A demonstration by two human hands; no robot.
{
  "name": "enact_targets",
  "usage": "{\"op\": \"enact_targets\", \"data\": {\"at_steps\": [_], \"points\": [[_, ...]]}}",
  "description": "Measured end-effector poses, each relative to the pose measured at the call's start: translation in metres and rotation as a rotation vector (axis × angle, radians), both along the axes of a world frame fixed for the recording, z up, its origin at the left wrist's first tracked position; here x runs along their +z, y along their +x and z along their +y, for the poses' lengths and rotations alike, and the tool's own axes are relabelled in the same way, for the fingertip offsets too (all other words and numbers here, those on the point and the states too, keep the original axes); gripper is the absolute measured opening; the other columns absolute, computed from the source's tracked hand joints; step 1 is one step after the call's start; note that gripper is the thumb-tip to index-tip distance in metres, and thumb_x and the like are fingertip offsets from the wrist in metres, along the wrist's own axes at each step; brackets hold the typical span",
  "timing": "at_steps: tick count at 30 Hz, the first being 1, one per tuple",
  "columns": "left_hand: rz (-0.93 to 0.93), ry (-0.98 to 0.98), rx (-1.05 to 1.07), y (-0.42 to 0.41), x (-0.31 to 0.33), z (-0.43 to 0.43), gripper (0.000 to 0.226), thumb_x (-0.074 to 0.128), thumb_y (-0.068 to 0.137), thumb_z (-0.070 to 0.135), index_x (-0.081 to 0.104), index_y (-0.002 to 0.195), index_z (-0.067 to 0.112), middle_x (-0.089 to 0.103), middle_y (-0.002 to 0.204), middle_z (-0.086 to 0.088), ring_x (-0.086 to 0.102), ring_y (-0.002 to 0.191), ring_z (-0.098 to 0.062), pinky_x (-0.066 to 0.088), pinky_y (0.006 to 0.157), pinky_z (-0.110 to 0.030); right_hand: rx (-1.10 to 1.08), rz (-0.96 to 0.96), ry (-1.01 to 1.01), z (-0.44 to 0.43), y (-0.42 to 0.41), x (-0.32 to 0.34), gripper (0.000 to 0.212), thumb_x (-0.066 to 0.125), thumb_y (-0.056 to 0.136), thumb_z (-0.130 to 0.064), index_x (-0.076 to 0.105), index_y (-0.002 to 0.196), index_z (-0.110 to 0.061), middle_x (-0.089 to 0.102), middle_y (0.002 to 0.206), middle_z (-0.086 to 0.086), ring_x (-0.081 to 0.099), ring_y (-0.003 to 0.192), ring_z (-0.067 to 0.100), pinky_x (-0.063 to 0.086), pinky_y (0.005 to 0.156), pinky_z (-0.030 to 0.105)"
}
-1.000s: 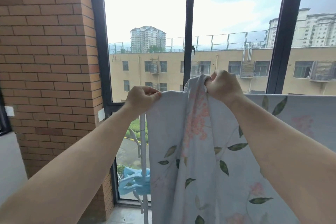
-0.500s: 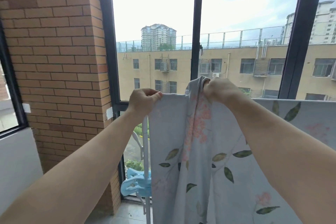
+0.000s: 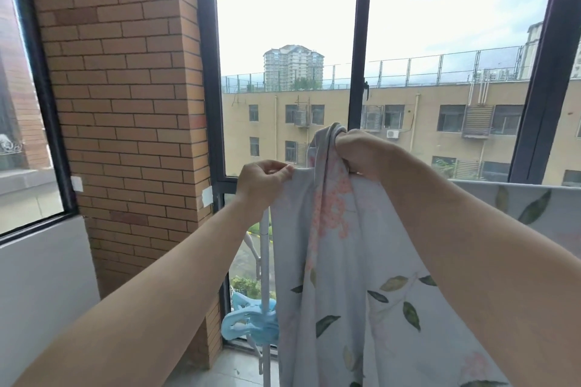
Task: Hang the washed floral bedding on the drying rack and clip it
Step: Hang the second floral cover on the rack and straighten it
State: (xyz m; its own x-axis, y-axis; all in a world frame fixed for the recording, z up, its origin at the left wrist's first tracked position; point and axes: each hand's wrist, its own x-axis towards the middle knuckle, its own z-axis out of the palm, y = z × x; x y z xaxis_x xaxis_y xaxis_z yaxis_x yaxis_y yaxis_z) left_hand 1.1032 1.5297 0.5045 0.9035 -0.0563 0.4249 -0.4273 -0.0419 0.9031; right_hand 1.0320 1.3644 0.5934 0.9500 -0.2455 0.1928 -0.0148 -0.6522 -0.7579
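Draped over the top of the white metal drying rack (image 3: 265,264): pale blue-grey cotton bedding printed with pink blossoms and green leaves (image 3: 339,261), hanging limp in long folds. Left hand (image 3: 262,185) pinching the flat top edge directly above the rack's upright pole; right hand (image 3: 356,152) fisted around a bunched ridge lifted higher, further from the pole. Probably damp, soft, heavier than it looks, prone to sliding. Best gripped along the hem. Light blue plastic clips (image 3: 250,325) low on the pole.

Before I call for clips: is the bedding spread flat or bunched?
Bunched: the right hand lifts a gathered fold of bedding while the left hand pinches its edge.
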Motion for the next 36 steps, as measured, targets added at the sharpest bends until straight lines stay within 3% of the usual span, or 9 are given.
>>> {"op": "enact_targets", "data": {"at_steps": [4, 8, 10, 16, 20, 23, 25, 29, 36], "points": [[0.089, -0.063, -0.041, -0.001, 0.003, 0.005, 0.013, 0.078, 0.085, 0.024, 0.078, 0.074, 0.019, 0.073, 0.077, 0.001, 0.065, 0.072, -0.012, 0.055, 0.07, -0.029, 0.017, 0.035, 0.28, 0.012, 0.005, 0.003, 0.029, 0.037, 0.1, -0.006, 0.048, 0.076, -0.016, 0.047, 0.08, 0.001, 0.05, 0.076, 0.016, 0.046, 0.085, 0.029], [0.172, -0.09, -0.095, 0.007, 0.007, 0.016, 0.013, 0.074, 0.085, 0.025, 0.079, 0.086, 0.013, 0.072, 0.085, -0.005, 0.061, 0.076, -0.018, 0.046, 0.068, -0.031, 0.029, -0.007, 0.748, 0.011, 0.007, 0.013, 0.031, 0.035, 0.074, 0.007, 0.062, 0.087, -0.001, 0.058, 0.09, 0.019, 0.057, 0.09, 0.032, 0.052, 0.096, 0.048], [0.221, -0.084, -0.147, 0.013, 0.01, 0.022, 0.012, 0.073, 0.087, 0.021, 0.076, 0.094, 0.011, 0.071, 0.087, -0.006, 0.063, 0.076, -0.021, 0.048, 0.068, -0.033, -0.029, -0.048, 0.915, 0.007, 0.014, 0.016, 0.037, 0.033, 0.081, 0.004, 0.069, 0.091, 0.001, 0.068, 0.094, 0.018, 0.067, 0.094, 0.032, 0.054, 0.097, 0.046], [0.206, 0.007, -0.412, 0.038, 0.039, 0.026, 0.058, 0.059, 0.069, -0.006, 0.063, 0.123, 0.013, 0.07, 0.114, 0.001, 0.063, 0.112, -0.02, 0.051, 0.097, -0.041, 0.044, -0.063, 0.703, 0.034, 0.021, 0.016, 0.044, 0.028, 0.088, -0.001, 0.07, 0.097, 0.001, 0.068, 0.091, 0.022, 0.067, 0.078, 0.034, 0.061, 0.075, 0.05], [0.19, 0.118, -0.785, 0.049, 0.051, 0.015, 0.034, 0.044, 0.06, 0.001, 0.072, 0.069, 0.018, 0.063, 0.069, 0.005, 0.06, 0.067, -0.011, 0.047, 0.066, -0.026, -0.059, -0.07, 0.634, 0.052, 0.033, 0.011, 0.033, 0.039, 0.095, -0.007, 0.068, 0.105, 0.007, 0.07, 0.104, 0.023, 0.068, 0.08, 0.031, 0.06, 0.071, 0.039], [0.27, 0.195, -0.983, 0.066, 0.044, 0.008, 0.035, 0.039, 0.069, 0.003, 0.069, 0.054, 0.016, 0.063, 0.063, 0.0, 0.061, 0.059, -0.016, 0.047, 0.063, -0.026, -0.171, -0.102, 0.6, 0.055, 0.033, -0.002, 0.043, 0.038, 0.097, -0.011, 0.071, 0.07, -0.011, 0.063, 0.086, 0.005, 0.055, 0.091, 0.021, 0.045, 0.09, 0.027], [0.277, 0.255, -1.101, 0.081, 0.035, 0.002, 0.037, 0.041, 0.078, 0.007, 0.072, 0.062, 0.017, 0.065, 0.069, -0.002, 0.063, 0.062, -0.017, 0.05, 0.066, -0.026, -0.277, -0.117, 0.543, 0.061, 0.031, -0.013, 0.059, 0.036, 0.098, -0.007, 0.066, 0.047, -0.016, 0.06, 0.073, -0.002, 0.051, 0.091, 0.016, 0.04, 0.096, 0.023], [0.295, 0.277, -1.185, 0.096, 0.03, -0.011, 0.02, 0.057, 0.076, 0.013, 0.071, 0.089, 0.007, 0.065, 0.088, -0.013, 0.064, 0.078, -0.026, 0.051, 0.082, -0.035, -0.437, -0.155, 0.502, 0.074, 0.021, -0.022, 0.035, 0.041, 0.099, -0.009, 0.062, 0.071, -0.01, 0.06, 0.076, 0.007, 0.059, 0.079, 0.022, 0.056, 0.072, 0.027], [0.322, 0.268, -1.317, 0.097, 0.036, -0.036, 0.045, 0.055, 0.068, 0.013, 0.063, 0.111, 0.003, 0.059, 0.111, -0.022, 0.055, 0.104, -0.038, 0.039, 0.108, -0.051, -0.661, -0.254, 0.529, 0.067, 0.007, -0.015, 0.036, 0.035, 0.096, -0.035, 0.06, 0.08, -0.016, 0.059, 0.078, 0.005, 0.056, 0.066, 0.018, 0.046, 0.054, 0.019]]}}
